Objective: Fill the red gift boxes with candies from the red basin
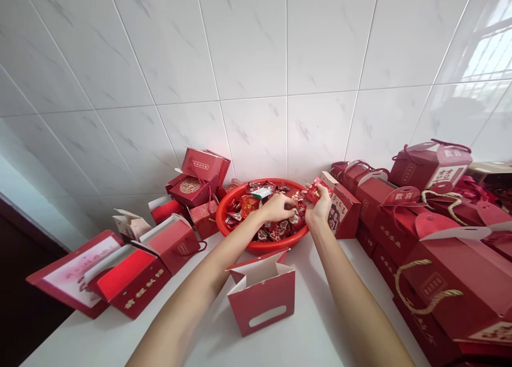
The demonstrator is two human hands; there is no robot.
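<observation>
Lying in right hand [319,209] (red packet [313,191]).

My left hand [279,208] reaches over the red basin [221,217], fingers at the wrapped sweets [283,227] in it; at its right rim, my right hand [319,206] holds red packets [314,191]. Before the basin, an open red box [263,302] stands on the white table [306,335].

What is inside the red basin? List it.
The red basin holds heaped small wrapped packets, mostly red, with a green-and-white one near the back. The left hand covers some; whatever lies beneath the top layer is hidden.
</observation>
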